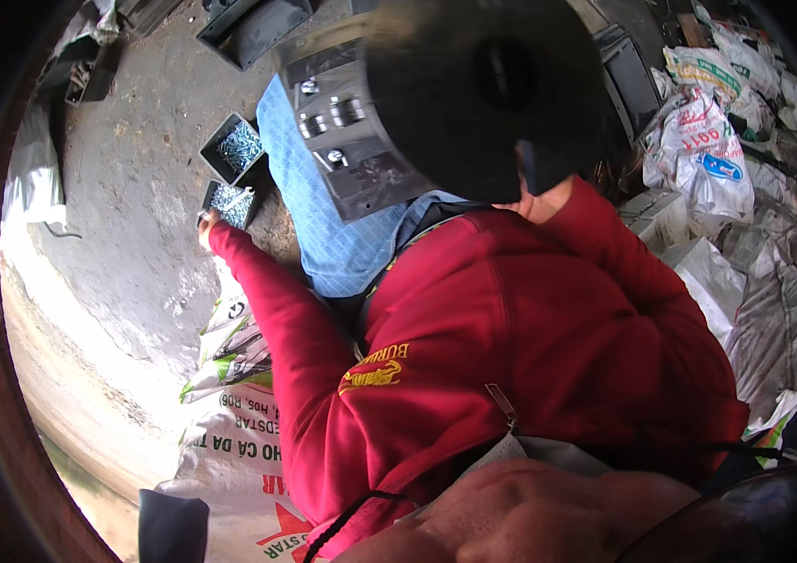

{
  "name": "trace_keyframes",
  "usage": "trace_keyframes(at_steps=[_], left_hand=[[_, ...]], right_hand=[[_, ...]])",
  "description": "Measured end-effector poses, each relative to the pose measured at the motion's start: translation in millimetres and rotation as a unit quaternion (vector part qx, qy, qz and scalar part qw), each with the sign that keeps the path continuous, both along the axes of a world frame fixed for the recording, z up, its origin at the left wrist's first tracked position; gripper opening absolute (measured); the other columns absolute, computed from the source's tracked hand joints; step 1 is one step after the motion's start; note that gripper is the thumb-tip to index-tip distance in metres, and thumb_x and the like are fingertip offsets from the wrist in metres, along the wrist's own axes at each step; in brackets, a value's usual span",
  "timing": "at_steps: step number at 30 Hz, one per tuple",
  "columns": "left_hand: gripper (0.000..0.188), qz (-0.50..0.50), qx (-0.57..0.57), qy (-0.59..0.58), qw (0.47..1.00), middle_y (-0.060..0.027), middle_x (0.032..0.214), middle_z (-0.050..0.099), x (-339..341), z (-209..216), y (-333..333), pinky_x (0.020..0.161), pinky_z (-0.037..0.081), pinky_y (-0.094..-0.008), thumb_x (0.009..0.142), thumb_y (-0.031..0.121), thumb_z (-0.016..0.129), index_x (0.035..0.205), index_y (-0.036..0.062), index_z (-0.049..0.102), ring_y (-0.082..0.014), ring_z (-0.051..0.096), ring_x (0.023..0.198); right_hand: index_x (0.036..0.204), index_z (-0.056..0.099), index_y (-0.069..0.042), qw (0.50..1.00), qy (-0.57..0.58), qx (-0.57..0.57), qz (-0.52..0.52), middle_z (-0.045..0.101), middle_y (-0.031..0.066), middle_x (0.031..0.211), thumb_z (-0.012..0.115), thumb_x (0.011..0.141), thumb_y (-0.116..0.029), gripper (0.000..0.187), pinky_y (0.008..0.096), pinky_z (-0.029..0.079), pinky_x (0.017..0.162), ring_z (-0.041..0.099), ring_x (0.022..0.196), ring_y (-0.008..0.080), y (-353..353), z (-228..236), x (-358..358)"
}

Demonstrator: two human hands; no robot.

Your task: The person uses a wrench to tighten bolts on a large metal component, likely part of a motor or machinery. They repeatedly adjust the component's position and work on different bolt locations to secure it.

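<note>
Left hand (208, 228) is at the near bin (251, 208), left; whether its fingers grip cannot be told. Right hand (541, 199) is by the black part (473, 113), hold hidden. Loose support could drop the part; a knock could spill screws (227, 199).

— How to describe the floor (145, 141)?
— Looks grey and worn, like concrete, with pale scuffs (176, 305).
— And about light?
— Falls very strongly at the left, on a pale strip (89, 347), too bright to identify.
— And to the right?
— Shows many white sacks (698, 150), heaped untidily.
</note>
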State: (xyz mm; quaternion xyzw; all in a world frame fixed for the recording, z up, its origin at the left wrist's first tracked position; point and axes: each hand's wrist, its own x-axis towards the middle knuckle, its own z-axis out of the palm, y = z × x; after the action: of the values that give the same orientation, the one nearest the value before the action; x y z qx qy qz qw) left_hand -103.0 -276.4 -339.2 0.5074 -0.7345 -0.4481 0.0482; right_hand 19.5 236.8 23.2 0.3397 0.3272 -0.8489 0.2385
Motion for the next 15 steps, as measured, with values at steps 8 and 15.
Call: trace_keyframes(at_steps=[8,15], left_hand=[[0.008,-0.463,0.343,0.383,0.722,-0.0107,0.083,0.068,55,323,179,0.054,0.044,-0.0233,0.082,0.005,0.068,0.088,-0.0001,0.067,-0.0112,0.055,0.059],[0.019,-0.66,0.095,0.378,0.642,-0.0122,0.108,0.064,89,353,310,0.078,0.053,-0.0291,0.072,-0.004,0.076,0.09,0.0018,0.07,-0.021,0.066,0.092]], right_hand=[[0.119,0.06,-0.01,0.996,0.068,-0.033,0.056,0.062,0.003,0.111,0.06,0.095,-0.02,0.026,0.031,0.052,0.087,0.06,0.108,0.0165,-7,1,1],[0.124,0.057,-0.006,0.992,0.115,-0.034,0.044,0.065,0.009,0.116,0.054,0.097,-0.018,0.03,0.0348,0.054,0.088,0.064,0.104,0.0191,-14,-13,6]])
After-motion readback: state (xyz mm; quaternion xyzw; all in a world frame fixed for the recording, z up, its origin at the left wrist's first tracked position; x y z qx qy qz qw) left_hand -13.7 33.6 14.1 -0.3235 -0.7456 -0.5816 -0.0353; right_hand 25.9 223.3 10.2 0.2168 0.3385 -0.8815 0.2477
